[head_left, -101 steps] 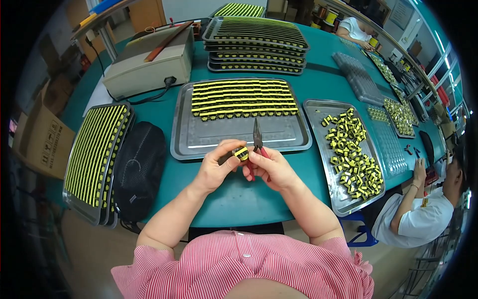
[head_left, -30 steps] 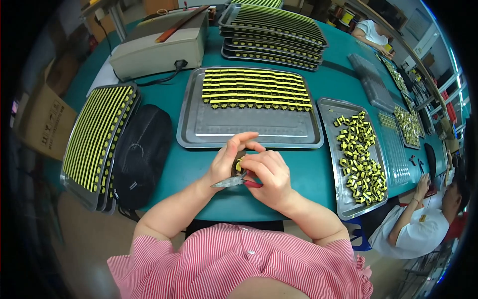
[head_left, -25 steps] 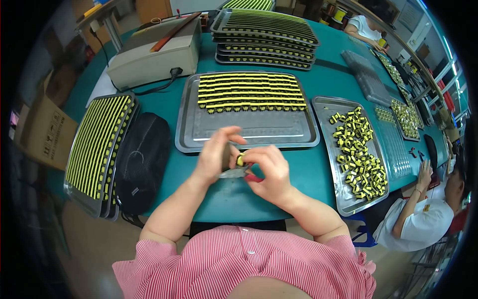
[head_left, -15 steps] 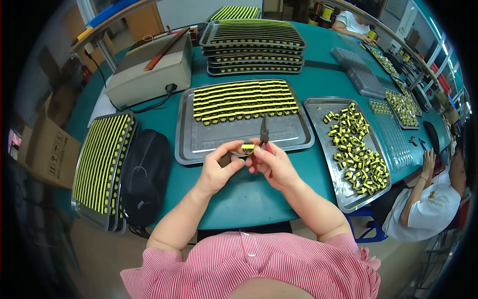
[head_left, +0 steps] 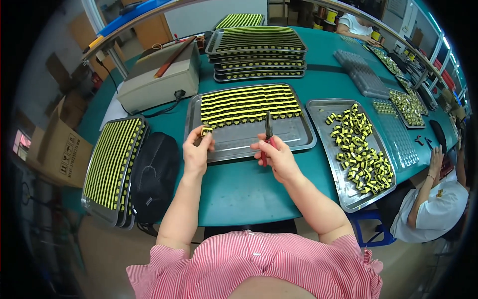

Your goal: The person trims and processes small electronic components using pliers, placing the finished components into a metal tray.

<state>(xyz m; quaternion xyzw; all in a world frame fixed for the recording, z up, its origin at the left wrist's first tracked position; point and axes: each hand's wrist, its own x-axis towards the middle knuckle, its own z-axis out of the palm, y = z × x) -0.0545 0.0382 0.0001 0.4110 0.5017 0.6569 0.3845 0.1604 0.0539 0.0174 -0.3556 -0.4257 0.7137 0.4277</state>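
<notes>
Between the thumb and fingers of my left hand (head_left: 197,150) is a small yellow-and-black transformer (head_left: 206,130), held over the left front part of a metal tray (head_left: 239,144). Rows of the same transformers (head_left: 249,103) fill the back part of that tray, packed side by side. My right hand (head_left: 277,158) grips red-handled pliers (head_left: 269,130), their dark jaws pointing away from me over the tray. To the right, a second metal tray (head_left: 343,192) carries a loose heap of transformers (head_left: 361,154).
Stacked full trays (head_left: 256,50) stand at the back; another stack (head_left: 112,167) is at the left beside a black case (head_left: 157,174). A beige machine (head_left: 159,82) with a cord sits back left. Clear plastic trays (head_left: 361,74) lie farther right. Two co-workers (head_left: 430,212) sit along the table's right side.
My hands have parted. The left has moved left and forward to the tray with the transformer; the right keeps the pliers, slightly farther right. The view has shifted a little.
</notes>
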